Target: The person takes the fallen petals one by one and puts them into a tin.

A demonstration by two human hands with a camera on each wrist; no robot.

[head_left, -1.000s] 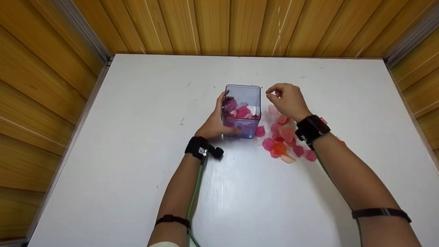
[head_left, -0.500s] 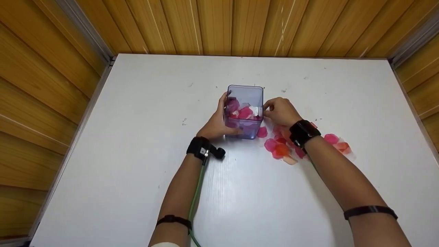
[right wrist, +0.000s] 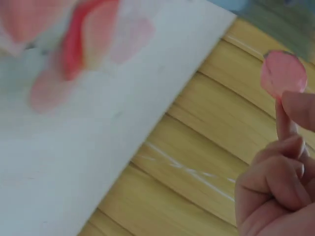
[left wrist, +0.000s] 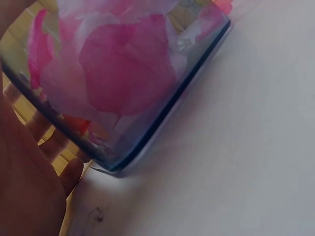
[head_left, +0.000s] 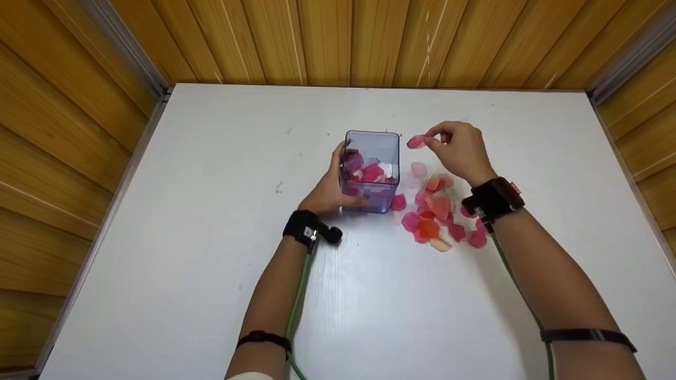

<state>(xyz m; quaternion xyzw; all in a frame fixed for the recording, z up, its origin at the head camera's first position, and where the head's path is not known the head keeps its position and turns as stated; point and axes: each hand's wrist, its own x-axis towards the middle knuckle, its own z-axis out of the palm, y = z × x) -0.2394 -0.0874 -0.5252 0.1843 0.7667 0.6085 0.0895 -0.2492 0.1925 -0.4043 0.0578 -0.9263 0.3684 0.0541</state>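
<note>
White table point(head_left: 185, 264), smooth with a few scuffs, under glossy yellow-brown plank walls point(head_left: 327, 42). Clear bluish box point(head_left: 380, 199) near mid-table: squarish open mouth, rounded corners, looks like plastic, part-filled with petals. Left wrist view adds what head can't: petals pressed up behind the transparent wall, one broad magenta one over paler pink.

Left hand point(head_left: 323, 194) is wrapped round the box's left side, thumb across the near face, other fingers along the far-left side; spread about as wide as the box. Right hand point(head_left: 465, 150) hangs in the air right of the box: thumb and index closed to a pinch; right wrist view shows other fingers curled in, which head mostly hides.

Loose petals point(head_left: 437, 206) overlap on the table right of the box, thin, rounded; pinks, reds, orange, peach. Pinched petal point(head_left: 416, 142): single, pink, rounded, held by its edge, just beside the box rim, outside it.
</note>
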